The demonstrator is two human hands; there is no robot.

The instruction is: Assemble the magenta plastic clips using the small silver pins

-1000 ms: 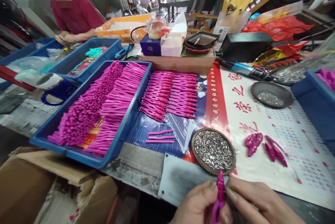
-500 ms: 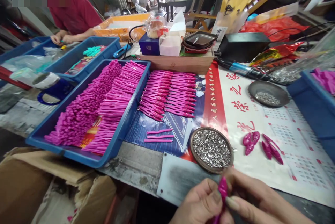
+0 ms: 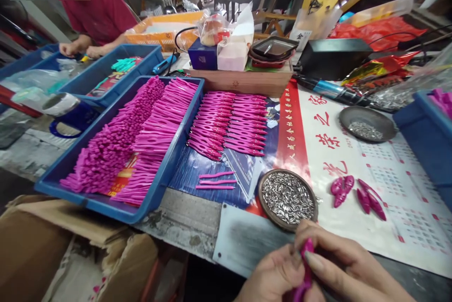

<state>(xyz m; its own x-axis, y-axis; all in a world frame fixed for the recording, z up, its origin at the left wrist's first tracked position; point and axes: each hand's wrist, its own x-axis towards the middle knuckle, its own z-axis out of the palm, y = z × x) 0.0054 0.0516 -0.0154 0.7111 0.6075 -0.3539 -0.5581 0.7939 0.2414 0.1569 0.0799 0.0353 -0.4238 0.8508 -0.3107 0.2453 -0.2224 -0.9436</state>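
At the bottom right, both my hands are closed on a glossy magenta plastic piece (image 3: 305, 281). My left hand (image 3: 277, 273) pinches it from the left. My right hand (image 3: 344, 259) holds its upper end from the right, with fingers curled over it. The lower end is partly hidden by the fingers. Just above the hands is a round bowl (image 3: 261, 198) full of small silvery metal pins. Several loose magenta pieces (image 3: 369, 200) lie on the calendar sheet to the right. Three slim pink sticks (image 3: 216, 181) rest left of the bowl.
A blue tray (image 3: 132, 217) holds heaps of pink plastic sticks. Beside it lie two stacked rows of magenta pieces (image 3: 229, 123). A dark dish (image 3: 384, 127) with metal bits and a blue bin (image 3: 416, 137) stand right. A co-worker (image 3: 102, 14) sits at the far left.
My hands have shifted slightly right, and the right fingers now curl further over the top of the magenta piece. The view has moved a little; the things on the table look unchanged.
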